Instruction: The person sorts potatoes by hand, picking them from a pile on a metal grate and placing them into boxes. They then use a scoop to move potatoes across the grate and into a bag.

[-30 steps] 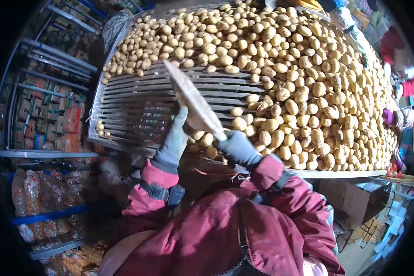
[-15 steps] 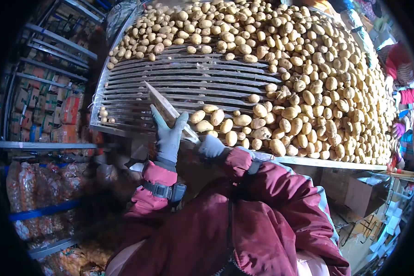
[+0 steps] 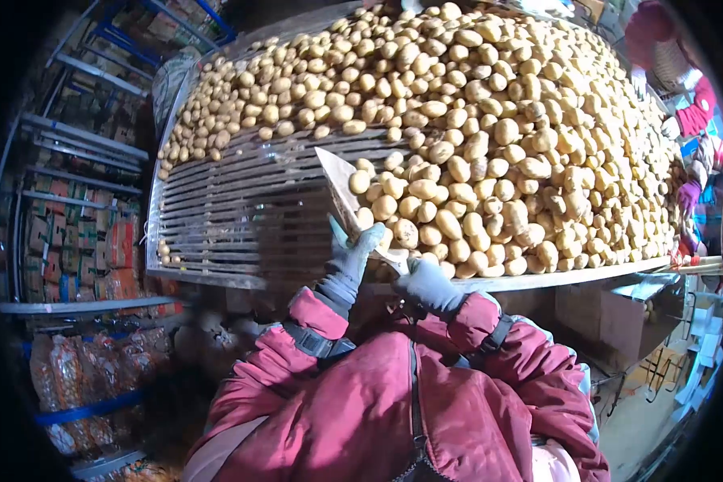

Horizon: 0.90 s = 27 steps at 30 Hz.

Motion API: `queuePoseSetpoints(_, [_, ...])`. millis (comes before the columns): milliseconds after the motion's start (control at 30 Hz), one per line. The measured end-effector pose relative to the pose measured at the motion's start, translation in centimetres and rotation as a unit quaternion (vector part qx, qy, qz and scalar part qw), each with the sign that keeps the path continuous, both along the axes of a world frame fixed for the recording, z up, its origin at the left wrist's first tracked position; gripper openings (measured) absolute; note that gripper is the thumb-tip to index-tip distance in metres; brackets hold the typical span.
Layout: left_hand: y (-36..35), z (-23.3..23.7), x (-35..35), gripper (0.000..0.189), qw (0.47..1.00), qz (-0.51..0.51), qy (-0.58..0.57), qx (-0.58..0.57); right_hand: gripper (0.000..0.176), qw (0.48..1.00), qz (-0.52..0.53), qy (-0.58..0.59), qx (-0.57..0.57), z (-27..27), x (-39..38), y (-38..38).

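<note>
A flat, pale wooden board [image 3: 342, 178] with a pointed far end stands tilted over the slatted sorting table [image 3: 209, 210]. My left hand [image 3: 349, 259], in a grey glove, grips the board along its lower part, thumb on the left side and fingers on the right. Lower down, my gloved right hand [image 3: 432, 286] is closed around its narrow near end. The board's right side lies against several potatoes [image 3: 406, 189], part of a large heap covering the table's right and far sides. My hands cover part of the board.
Bare slats show left of the board, with a few small potatoes [image 3: 165, 254] at the left edge. Metal racks [image 3: 84, 140] and bagged goods [image 3: 96, 365] stand to the left. A co-worker's red sleeve [image 3: 696, 108] is at the far right; a cardboard box [image 3: 606, 317] sits below the table.
Both hands and the board have moved right relative to the table. Potatoes near the front edge have shifted right, exposing more slats, and the view has shifted somewhat.
</note>
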<state>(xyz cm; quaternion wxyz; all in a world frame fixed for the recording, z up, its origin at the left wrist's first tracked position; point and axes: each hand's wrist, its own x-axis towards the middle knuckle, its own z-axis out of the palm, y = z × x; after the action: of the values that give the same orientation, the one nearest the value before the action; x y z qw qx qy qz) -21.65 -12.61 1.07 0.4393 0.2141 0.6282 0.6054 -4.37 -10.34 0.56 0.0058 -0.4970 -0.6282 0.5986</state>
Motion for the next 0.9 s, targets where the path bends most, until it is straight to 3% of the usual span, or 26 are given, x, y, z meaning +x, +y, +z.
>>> queuePoseSetpoints(33, [1.1, 0.8, 0.8, 0.087, 0.999, -0.028, 0.021, 0.007, 0.028, 0.997, -0.012, -0.011, 0.079, 0.4, 1.1, 0.4])
queuePoseSetpoints(67, [2.1, 1.8, 1.6, 0.086, 0.998, -0.055, 0.041, 0.012, 0.026, 0.966, 0.087, 0.114, 0.214, 0.7, 3.4, 1.6])
queuePoseSetpoints(100, [3.0, 2.4, 3.0, 0.085, 0.998, -0.050, -0.012, 0.021, 0.025, 0.977, 0.064, 0.143, 0.147, 1.0, 4.8, 2.5])
queuePoseSetpoints(133, [4.2, 3.2, 4.4, 0.092, 0.996, -0.049, 0.046, 0.050, 0.024, 0.981, 0.044, 0.172, 0.081, 2.9, 5.8, 3.8])
queuePoseSetpoints(167, [4.9, 2.4, 5.6, 0.100, 0.999, -0.029, 0.021, 0.021, 0.022, 0.980, -0.101, 0.159, -0.061, 4.0, 5.8, 4.5])
queuePoseSetpoints(200, [5.7, 1.9, 6.2, 0.108, 1.000, -0.006, -0.003, -0.003, 0.021, 0.991, -0.056, 0.122, -0.001, 1.6, 6.2, 5.1])
queuePoseSetpoints(233, [6.9, 3.7, 6.7, 0.123, 0.996, -0.058, -0.007, 0.070, 0.021, 0.991, -0.056, 0.124, -0.010, 0.6, 6.6, 5.6])
queuePoseSetpoints(267, [7.4, 3.6, 7.1, 0.126, 0.998, -0.042, 0.047, 0.029, 0.020, 0.991, -0.053, 0.125, -0.020, 1.3, 6.5, 5.9])
queuePoseSetpoints(333, [8.3, 3.5, 7.8, 0.125, 0.995, -0.031, 0.067, 0.067, 0.027, 0.994, -0.059, 0.091, 0.024, 0.6, 7.1, 6.4])
queuePoseSetpoints(367, [8.1, 9.3, 8.0, 0.124, 0.961, -0.103, 0.258, 0.006, 0.028, 0.994, -0.044, 0.100, 0.026, 1.2, 7.4, 6.8])
queuePoseSetpoints(433, [8.7, 10.5, 9.0, 0.118, 0.982, -0.087, 0.168, 0.024, 0.027, 0.996, -0.053, 0.074, 0.012, 5.4, 8.6, 8.2])
queuePoseSetpoints(467, [9.6, 9.5, 9.7, 0.115, 0.990, -0.082, 0.107, 0.036, 0.036, 0.997, -0.033, 0.057, 0.047, 3.1, 9.6, 9.3])
queuePoseSetpoints(533, [12.2, 7.9, 11.4, 0.105, 0.990, -0.107, 0.060, 0.065, 0.028, 0.992, -0.105, 0.062, -0.038, 6.9, 12.1, 11.3])
queuePoseSetpoints(567, [14.7, 6.4, 12.4, 0.103, 0.960, -0.098, 0.252, 0.074, 0.024, 0.988, -0.122, 0.092, -0.011, 5.5, 13.3, 12.7])
queuePoseSetpoints(600, [16.9, 4.9, 12.9, 0.101, 0.893, -0.082, 0.435, 0.076, 0.021, 0.983, -0.135, 0.125, 0.014, 4.1, 14.2, 13.9])
queuePoseSetpoints(667, [18.5, 10.4, 15.5, 0.095, 0.967, -0.083, 0.216, 0.109, 0.019, 0.968, -0.193, 0.161, 0.029, 5.5, 14.9, 15.6])
queuePoseSetpoints(733, [21.5, 10.3, 15.8, 0.093, 0.967, -0.141, 0.159, 0.140, 0.017, 0.960, -0.227, 0.123, 0.109, 6.2, 15.5, 17.2])
queuePoseSetpoints(767, [22.0, 12.6, 16.5, 0.096, 0.959, -0.124, 0.158, 0.200, 0.015, 0.945, -0.257, 0.158, 0.125, 7.7, 15.4, 17.6])
queuePoseSetpoints(800, [21.3, 14.3, 16.4, 0.096, 0.962, -0.150, 0.207, 0.095, 0.012, 0.929, -0.285, 0.190, 0.138, 9.2, 15.4, 17.8])
queuePoseSetpoints(867, [22.4, 15.0, 15.8, 0.094, 0.917, -0.068, 0.299, 0.254, 0.010, 0.931, -0.278, 0.160, 0.176, 9.5, 14.2, 18.8])
queuePoseSetpoints(900, [21.7, 14.9, 14.2, 0.095, 0.956, -0.127, 0.224, 0.140, 0.010, 0.938, -0.257, 0.175, 0.156, 9.6, 12.7, 18.9])
